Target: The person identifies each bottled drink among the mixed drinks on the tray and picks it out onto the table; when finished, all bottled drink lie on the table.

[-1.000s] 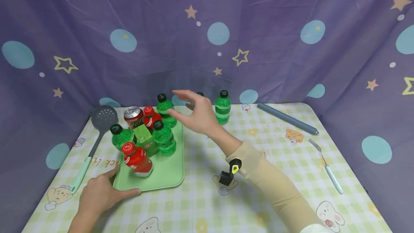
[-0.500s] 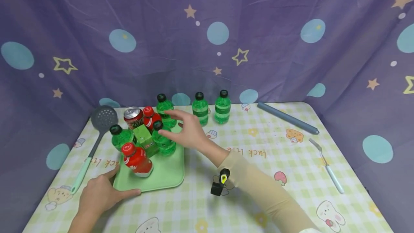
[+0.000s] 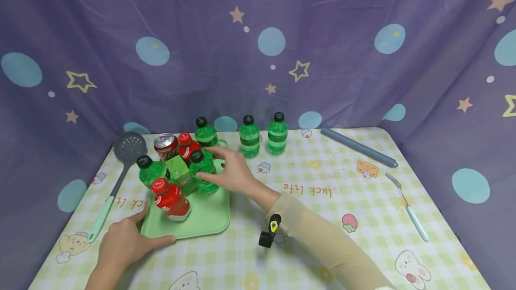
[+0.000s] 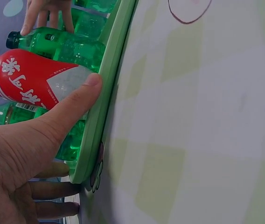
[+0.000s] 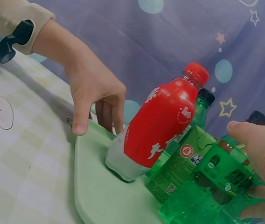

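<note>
My left hand (image 3: 122, 240) holds the near left corner of a green tray (image 3: 209, 218), the thumb along its front rim and the fingers at its left side. My right hand (image 3: 231, 171) reaches around a green bottle with a black cap (image 3: 203, 164), thumb in front and fingers on the far side. Those fingers look loosely spread; firm contact is unclear. Also on the tray are a red-labelled bottle (image 3: 171, 200) near the front, a green drink carton (image 3: 181, 176), another red bottle (image 3: 188, 147), a drink can (image 3: 166, 146), and green bottles at left (image 3: 150, 171) and back (image 3: 206, 132).
Two green bottles (image 3: 249, 138) (image 3: 277, 135) stand right of the tray. A grey-headed skimmer (image 3: 130, 149) lies on the left. On the right lie a grey rod (image 3: 359, 147) and a small light-handled utensil (image 3: 415, 220). A purple curtain (image 3: 338, 75) hangs behind the checked tablecloth (image 3: 306, 254).
My right hand has moved down and towards me, from above the back of the tray to the green bottle at its right side. My left hand and the tray stay put.
</note>
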Demonstrator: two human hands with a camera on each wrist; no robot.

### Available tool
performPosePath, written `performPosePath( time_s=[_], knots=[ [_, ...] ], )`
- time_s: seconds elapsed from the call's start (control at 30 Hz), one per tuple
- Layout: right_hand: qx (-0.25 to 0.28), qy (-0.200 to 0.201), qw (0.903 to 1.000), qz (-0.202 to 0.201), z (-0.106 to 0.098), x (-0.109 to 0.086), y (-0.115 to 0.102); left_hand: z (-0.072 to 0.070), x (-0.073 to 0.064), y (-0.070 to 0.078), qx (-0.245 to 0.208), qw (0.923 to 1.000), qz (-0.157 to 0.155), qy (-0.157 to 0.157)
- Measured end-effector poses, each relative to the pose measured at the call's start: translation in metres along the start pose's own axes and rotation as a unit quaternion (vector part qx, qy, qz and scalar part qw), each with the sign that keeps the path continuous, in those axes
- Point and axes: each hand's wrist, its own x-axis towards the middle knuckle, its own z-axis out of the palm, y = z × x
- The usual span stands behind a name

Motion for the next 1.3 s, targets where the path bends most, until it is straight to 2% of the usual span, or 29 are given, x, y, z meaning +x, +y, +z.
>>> performPosePath(
  time_s=[0.5, 0.7, 0.9, 1.07, 1.3],
  knots=[
    [-0.016, -0.023, 0.9995, 0.013, 0.01, -0.002, 0.005, 0.0, 0.001, 0.0, 0.001, 1.0, 0.003, 0.001],
    [-0.007, -0.034, 0.9992, 0.02, 0.016, -0.006, 0.007, 0.0, 0.001, -0.001, 0.0, 1.0, -0.001, -0.005],
    [-0.011, -0.025, 0.9994, 0.023, 0.018, -0.006, 0.009, -0.001, 0.0, -0.001, 0.002, 0.9999, 0.011, 0.012],
    [-0.006, -0.012, 0.9993, 0.035, 0.011, -0.004, 0.008, -0.001, 0.0, 0.0, 0.003, 0.9998, 0.009, 0.015],
    [0.008, 0.019, 0.9993, 0.03, -0.013, -0.001, -0.001, -0.002, 0.0, -0.001, -0.002, 0.9999, 0.004, 0.01]
  ],
)
